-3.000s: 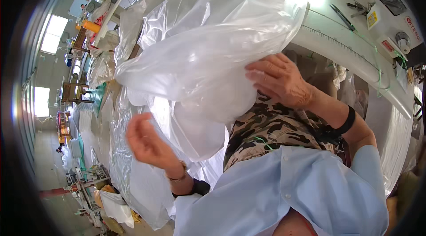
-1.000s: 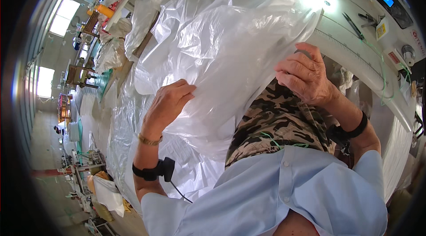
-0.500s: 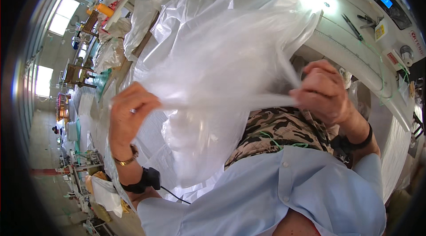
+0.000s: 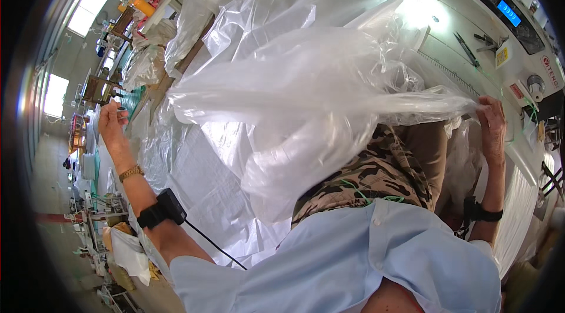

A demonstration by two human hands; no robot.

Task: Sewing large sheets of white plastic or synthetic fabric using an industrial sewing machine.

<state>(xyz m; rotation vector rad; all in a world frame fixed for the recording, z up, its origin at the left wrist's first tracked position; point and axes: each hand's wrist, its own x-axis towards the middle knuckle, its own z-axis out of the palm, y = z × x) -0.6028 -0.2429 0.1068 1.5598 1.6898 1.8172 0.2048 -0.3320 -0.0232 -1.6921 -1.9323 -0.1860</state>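
Note:
A large sheet of clear plastic film (image 4: 276,83) spreads across the work table and hangs down over my lap, gathered into long folds. My right hand (image 4: 492,127) pinches the right end of one fold, by the table's edge. Well off to the left, my left hand (image 4: 113,120) is in the air, apart from the film, with its fingers loosely bent and nothing visible in them. The film's left end lies loose between that hand and the middle of the table.
A sewing machine (image 4: 529,60) with a lit display stands at the upper right, its lamp shining on the film. Tweezers (image 4: 466,49) lie near it. More plastic-covered material (image 4: 188,30) and an orange bottle (image 4: 143,7) are at the upper left.
My hands have moved wide apart, the left outward and off the film, the right outward with its end. The film has stretched out to the right and its left end has come free.

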